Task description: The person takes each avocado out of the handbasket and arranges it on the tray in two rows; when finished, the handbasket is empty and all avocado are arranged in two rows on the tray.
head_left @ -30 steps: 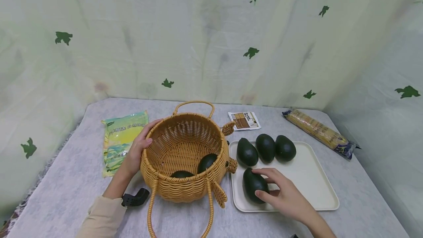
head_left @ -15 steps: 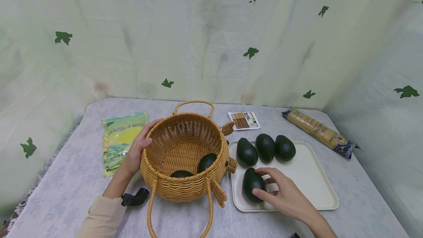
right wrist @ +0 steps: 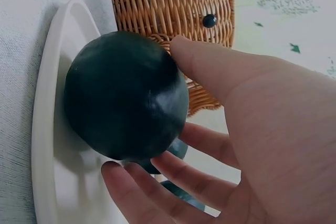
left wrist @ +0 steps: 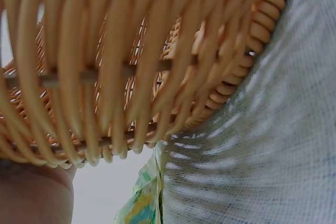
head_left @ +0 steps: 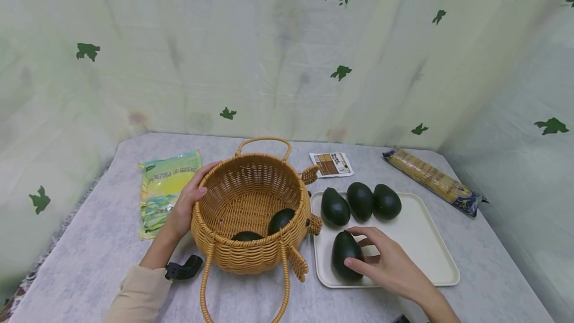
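A round wicker basket (head_left: pixel 251 258) with looped handles stands mid-table, two dark green avocados (head_left: pixel 281 221) lying inside it. My left hand (head_left: pixel 183 209) holds the basket's left side, thumb over the rim; its other fingers are mostly hidden behind the wall. On the white tray (head_left: pixel 430 263) to the right, my right hand (head_left: pixel 389 263) grips an avocado (head_left: pixel 344 255) at the tray's near left. In the right wrist view, thumb and fingers curve round this avocado (right wrist: pixel 123 95), just over the tray. Three more avocados (head_left: pixel 360 201) sit along the tray's far side.
A green and yellow packet (head_left: pixel 168 191) lies left of the basket. Behind the tray are a small white and brown sachet (head_left: pixel 332 164) and a long golden packet (head_left: pixel 432 178). A near basket handle (head_left: pixel 203 288) hangs toward the front. A patterned cloth backs the table.
The avocado in my right hand has turned a little more upright and shifted slightly. My left hand and the basket have stayed in place.
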The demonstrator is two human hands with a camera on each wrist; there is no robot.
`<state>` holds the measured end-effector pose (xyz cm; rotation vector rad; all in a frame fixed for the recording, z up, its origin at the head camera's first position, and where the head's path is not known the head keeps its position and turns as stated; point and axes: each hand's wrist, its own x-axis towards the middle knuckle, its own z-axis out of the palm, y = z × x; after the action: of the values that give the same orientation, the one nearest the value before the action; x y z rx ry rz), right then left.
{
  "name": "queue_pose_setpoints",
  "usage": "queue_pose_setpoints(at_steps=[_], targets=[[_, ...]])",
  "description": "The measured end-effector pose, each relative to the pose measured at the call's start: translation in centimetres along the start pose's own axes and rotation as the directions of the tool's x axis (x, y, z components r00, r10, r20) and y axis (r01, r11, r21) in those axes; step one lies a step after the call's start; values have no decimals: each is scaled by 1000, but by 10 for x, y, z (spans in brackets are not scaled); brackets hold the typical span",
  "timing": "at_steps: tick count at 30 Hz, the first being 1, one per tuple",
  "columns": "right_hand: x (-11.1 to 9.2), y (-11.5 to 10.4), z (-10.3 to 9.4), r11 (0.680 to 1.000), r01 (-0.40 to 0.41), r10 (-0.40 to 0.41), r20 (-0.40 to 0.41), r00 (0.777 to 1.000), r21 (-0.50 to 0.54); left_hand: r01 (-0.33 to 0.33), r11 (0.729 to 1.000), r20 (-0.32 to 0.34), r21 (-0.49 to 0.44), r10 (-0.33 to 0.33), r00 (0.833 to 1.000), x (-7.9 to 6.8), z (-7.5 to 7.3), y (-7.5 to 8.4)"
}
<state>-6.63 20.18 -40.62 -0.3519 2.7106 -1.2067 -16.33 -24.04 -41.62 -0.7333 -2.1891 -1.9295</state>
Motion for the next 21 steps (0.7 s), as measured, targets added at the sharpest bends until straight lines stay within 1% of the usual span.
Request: queue_pose_setpoints(at_steps=[13,17,21], targets=[[0,0,-5,997,76,-76,-6,997,-5,18,1000,2,2,-18,1000,0,1,2],[0,-4,-8,994,103,-104,-40,994,-41,26,1000,-1,9,-26,1000,0,1,2],[5,-11,-14,985,140,-151,-102,983,-104,24,1000,3,4,-24,1000,0,1,3]])
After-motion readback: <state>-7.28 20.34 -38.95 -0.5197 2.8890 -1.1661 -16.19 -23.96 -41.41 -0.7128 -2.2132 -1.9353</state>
